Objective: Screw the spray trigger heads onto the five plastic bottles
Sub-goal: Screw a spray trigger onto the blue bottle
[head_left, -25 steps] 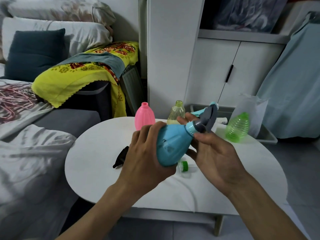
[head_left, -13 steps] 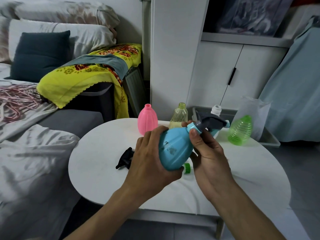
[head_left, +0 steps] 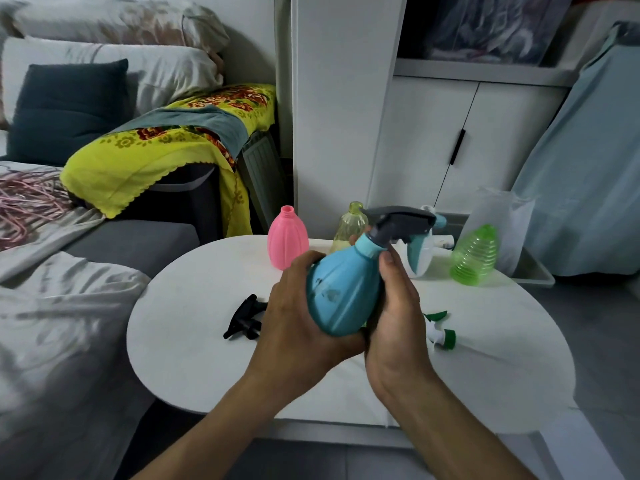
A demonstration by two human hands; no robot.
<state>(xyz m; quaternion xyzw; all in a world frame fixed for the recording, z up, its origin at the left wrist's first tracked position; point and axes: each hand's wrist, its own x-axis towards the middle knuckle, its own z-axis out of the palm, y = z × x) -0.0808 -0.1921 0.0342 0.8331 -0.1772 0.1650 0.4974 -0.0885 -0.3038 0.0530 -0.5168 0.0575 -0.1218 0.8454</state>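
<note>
- While your 2 hands meet above the near half of the white round table [head_left: 194,368], they hold 1 blue bottle [head_left: 341,292] tilted, neck up and to the right.
- Your left hand [head_left: 298,323] wraps its fingers round the bottle's belly from the left and grasps it.
- Your right hand [head_left: 398,317] grips the same bottle from the right, thumb up near the blue collar.
- 1 grey trigger head [head_left: 398,220] sits on that bottle's neck, nozzle pointing left.
- On the tabletop you have 2 loose trigger heads: 1 black trigger head [head_left: 244,318] left of your left hand, 1 green-and-white trigger head [head_left: 440,332] just right of your right hand.
- Farther back stand 3 open-necked bottles: 1 pink bottle [head_left: 287,239], 1 pale yellow bottle [head_left: 349,225], 1 green ribbed bottle [head_left: 474,256].
- 1 white-and-blue bottle [head_left: 420,252] stands behind the grey head, partly hidden.
</note>
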